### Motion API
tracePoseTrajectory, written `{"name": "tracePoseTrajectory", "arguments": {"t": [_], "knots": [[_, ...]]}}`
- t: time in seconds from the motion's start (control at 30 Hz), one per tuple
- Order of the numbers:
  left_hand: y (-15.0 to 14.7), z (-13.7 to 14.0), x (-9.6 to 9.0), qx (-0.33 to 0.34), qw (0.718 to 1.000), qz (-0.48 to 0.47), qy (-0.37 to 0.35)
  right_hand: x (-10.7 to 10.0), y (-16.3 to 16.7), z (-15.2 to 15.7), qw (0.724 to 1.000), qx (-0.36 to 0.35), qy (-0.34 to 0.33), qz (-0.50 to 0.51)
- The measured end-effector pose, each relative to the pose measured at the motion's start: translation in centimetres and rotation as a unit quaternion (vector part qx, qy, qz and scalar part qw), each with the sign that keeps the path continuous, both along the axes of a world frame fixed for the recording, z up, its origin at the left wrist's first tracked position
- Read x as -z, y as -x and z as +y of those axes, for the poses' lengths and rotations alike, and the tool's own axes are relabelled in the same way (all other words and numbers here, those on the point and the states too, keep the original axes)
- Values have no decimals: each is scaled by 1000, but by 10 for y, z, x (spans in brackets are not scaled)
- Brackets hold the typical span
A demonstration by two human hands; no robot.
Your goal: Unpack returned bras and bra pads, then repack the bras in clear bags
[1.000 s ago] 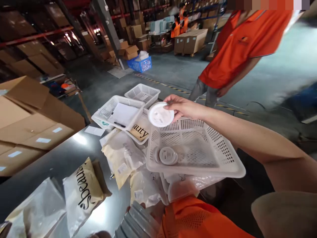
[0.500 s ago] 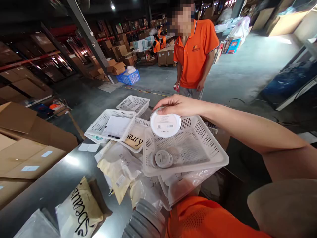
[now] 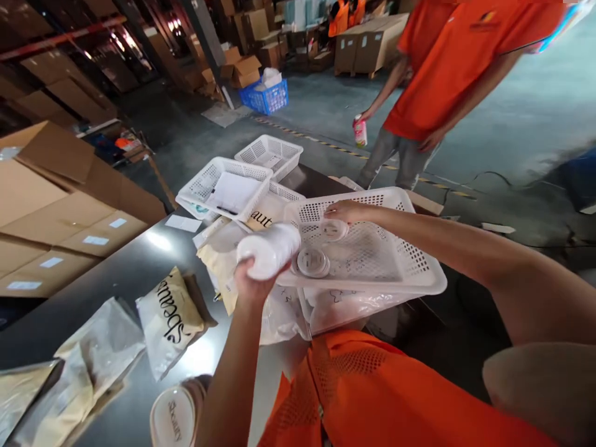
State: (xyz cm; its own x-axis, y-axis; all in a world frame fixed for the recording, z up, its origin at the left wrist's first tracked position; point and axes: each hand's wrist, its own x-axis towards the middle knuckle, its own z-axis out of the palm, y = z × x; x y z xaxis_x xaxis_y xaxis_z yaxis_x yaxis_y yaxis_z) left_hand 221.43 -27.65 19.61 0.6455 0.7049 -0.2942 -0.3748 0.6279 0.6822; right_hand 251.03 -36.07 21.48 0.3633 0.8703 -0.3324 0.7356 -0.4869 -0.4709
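Note:
My left hand (image 3: 255, 282) is wrapped round a sideways stack of round white tubs (image 3: 274, 243), held just left of a white perforated basket (image 3: 431, 282). Inside that basket, my right hand (image 3: 350, 212) has its fingers curled at the far edge of a round, flat tub (image 3: 334, 230); part of the grip is hidden. Closer to me in the same basket sits a short pile of round tubs (image 3: 313, 262). At the bottom, beside my left forearm, stands another group of white tubs (image 3: 172, 416) with dark lettering on the front one.
Lettered plastic packages (image 3: 170, 320) lie on the dark table (image 3: 116, 366). Further baskets (image 3: 223, 167) stand behind, one holding paper. Cardboard boxes (image 3: 60, 236) are stacked at left. A co-worker in orange (image 3: 447, 81) stands beyond the table with a pink-and-white bottle (image 3: 360, 131).
My right hand has lowered a tub from above the basket down into it. My left hand has come into view, holding the stack. The view has tilted down.

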Motion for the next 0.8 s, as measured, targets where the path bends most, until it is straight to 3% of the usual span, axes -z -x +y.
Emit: {"name": "tracePoseTrajectory", "arguments": {"t": [0.07,0.17,0.3,0.4,0.57,0.63,0.8], "knots": [[-24,16,2,8,1000,10,20,30,7,-1,1000,5,-13,-22],[-55,35,8,6,998,25,62,58,32,-7,997,-14,-57,-41],[-76,41,23,7,995,25,94,81,72,-18,994,-83,-70,11],[-85,41,34,16,993,45,105,85,82,-27,991,-70,-85,71],[-110,48,43,59,987,68,133,54,33,-48,982,-5,-75,171],[-127,48,47,89,982,78,146,33,0,-54,972,45,-115,199],[-180,25,65,149,964,146,162,-23,-45,-73,884,239,-255,312]]}}
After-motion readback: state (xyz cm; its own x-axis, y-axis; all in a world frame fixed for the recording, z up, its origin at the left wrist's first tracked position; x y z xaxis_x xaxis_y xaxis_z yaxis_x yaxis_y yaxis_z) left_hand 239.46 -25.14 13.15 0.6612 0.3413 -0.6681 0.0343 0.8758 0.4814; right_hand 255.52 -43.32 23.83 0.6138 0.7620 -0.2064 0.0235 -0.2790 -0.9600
